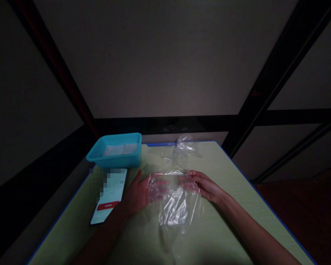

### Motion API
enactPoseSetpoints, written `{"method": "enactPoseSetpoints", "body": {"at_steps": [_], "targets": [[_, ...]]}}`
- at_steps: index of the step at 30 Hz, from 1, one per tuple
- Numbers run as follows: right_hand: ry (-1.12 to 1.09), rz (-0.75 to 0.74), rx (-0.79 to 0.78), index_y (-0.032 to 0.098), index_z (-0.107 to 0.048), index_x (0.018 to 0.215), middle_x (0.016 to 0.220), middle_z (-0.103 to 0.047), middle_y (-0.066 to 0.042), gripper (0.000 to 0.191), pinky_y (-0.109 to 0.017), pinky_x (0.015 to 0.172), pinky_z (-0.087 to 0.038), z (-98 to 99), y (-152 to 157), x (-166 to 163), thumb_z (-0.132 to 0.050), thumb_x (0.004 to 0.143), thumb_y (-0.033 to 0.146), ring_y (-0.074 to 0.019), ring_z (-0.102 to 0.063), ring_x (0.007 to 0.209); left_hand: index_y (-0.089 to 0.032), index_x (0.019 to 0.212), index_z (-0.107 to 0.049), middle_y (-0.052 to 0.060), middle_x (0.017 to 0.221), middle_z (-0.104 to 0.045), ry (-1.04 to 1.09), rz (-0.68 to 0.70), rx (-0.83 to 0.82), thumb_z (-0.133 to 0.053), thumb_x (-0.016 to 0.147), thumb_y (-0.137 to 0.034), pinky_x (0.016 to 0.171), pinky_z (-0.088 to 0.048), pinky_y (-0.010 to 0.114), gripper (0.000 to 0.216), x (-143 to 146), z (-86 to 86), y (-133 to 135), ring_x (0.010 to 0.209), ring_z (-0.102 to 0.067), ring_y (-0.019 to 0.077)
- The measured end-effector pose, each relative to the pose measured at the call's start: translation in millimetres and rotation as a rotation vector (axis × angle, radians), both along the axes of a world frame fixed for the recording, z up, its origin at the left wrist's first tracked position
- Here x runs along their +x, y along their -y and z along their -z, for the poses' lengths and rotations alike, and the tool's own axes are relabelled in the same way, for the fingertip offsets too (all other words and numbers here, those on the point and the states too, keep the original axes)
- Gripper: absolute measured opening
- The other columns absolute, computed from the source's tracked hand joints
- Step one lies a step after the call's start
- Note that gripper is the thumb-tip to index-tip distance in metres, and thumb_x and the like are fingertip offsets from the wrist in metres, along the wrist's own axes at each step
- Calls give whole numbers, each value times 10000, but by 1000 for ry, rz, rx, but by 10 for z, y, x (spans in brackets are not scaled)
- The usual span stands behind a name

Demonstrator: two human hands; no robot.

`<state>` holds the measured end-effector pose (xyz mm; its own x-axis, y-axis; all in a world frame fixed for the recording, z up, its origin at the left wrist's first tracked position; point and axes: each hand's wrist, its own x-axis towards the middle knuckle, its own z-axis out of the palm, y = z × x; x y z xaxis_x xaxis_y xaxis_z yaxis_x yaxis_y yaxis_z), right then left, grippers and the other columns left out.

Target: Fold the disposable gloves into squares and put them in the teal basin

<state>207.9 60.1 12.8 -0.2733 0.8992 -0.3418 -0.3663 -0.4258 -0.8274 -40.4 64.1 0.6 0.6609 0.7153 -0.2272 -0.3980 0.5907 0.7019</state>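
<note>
A clear plastic bag lies on the pale green table, its upper edge raised between my hands. My left hand rests on the table at the bag's left side, with its fingers stretched out under or inside the film. My right hand is at the bag's top right corner, fingers curled and pinching the plastic edge.
A turquoise plastic tub with white sheets inside stands at the table's back left. A phone with a lit screen lies in front of it. More crumpled clear plastic sits at the far edge. Dark frame bars surround the table.
</note>
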Motion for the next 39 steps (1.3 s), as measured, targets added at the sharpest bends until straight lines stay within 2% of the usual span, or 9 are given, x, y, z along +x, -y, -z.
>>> {"method": "enactPoseSetpoints", "body": {"at_steps": [3, 6, 12, 18, 22, 27, 34, 37, 39], "targets": [[35, 32, 25, 167, -494, 714, 771, -695, -51, 181, -234, 611, -550, 49, -19, 14, -666, 665, 193, -137, -675, 628, -173, 1104, -573, 99, 1027, -657, 50, -29, -29, -523, 764, -566, 850, -435, 406, 521, 50, -23, -9, 993, -598, 287], [96, 63, 81, 179, -469, 783, 770, -680, -43, 224, -235, 571, -533, 56, -19, 9, -634, 714, 314, -132, -664, 618, -172, 1029, -586, 98, 990, -670, -71, -148, -10, -584, 746, -427, 813, -457, 389, 380, 114, -13, 2, 945, -623, 272], [344, 113, 297, 218, -396, 889, 660, -574, 65, 459, -229, 486, -463, 90, -4, 7, -721, 570, 271, -116, -597, 523, -163, 1004, -533, 71, 878, -684, -323, -308, 181, -728, 563, -237, 723, -494, 344, 487, 195, 59, 56, 798, -661, 242], [500, 61, 392, 212, -391, 935, 607, -501, 94, 450, -214, 427, -387, 137, -24, 75, -645, 567, 261, -93, -513, 452, -162, 1052, -461, 16, 758, -648, -629, -397, 482, -613, 576, -165, 624, -490, 284, 500, 196, 116, 50, 722, -643, 192], [593, 43, 450, 200, -399, 977, 615, -509, 80, 430, -213, 444, -367, 143, -40, 133, -594, 598, 255, -87, -491, 458, -176, 1038, -465, -53, 644, -564, -702, -465, 549, -552, 578, -113, 591, -464, 238, 473, 187, 125, 37, 645, -603, 143], [759, -7, 529, 185, -386, 998, 583, -493, 75, 395, -210, 442, -340, 148, -58, 201, -532, 635, 241, -95, -463, 461, -168, 1025, -457, -35, 687, -572, -789, -500, 602, -504, 594, -105, 545, -447, 232, 439, 169, 142, 18, 567, -562, 122], [841, -40, 568, 176, -385, 1026, 566, -473, 80, 422, -209, 461, -319, 162, -63, 207, -496, 618, 186, -99, -437, 483, -173, 1069, -513, 15, 838, -548, -973, -569, 731, -664, 564, -185, 714, -451, 318, 527, 331, 151, 194, 774, -546, 192], [880, -51, 590, 171, -401, 1030, 570, -475, 80, 416, -211, 469, -315, 152, -55, 201, -496, 625, 170, -101, -439, 490, -202, 1063, -544, 67, 1067, -527, -1134, -480, 952, -721, 513, -173, 881, -404, 388, 579, 410, 122, 313, 1009, -501, 268], [902, -53, 598, 166, -410, 1032, 568, -475, 79, 410, -213, 473, -311, 142, -51, 200, -493, 630, 163, -102, -439, 489, -210, 1010, -568, 67, 1075, -525, -1205, -392, 1068, -711, 541, -168, 903, -393, 402, 492, 435, 108, 352, 1038, -484, 275]]}}
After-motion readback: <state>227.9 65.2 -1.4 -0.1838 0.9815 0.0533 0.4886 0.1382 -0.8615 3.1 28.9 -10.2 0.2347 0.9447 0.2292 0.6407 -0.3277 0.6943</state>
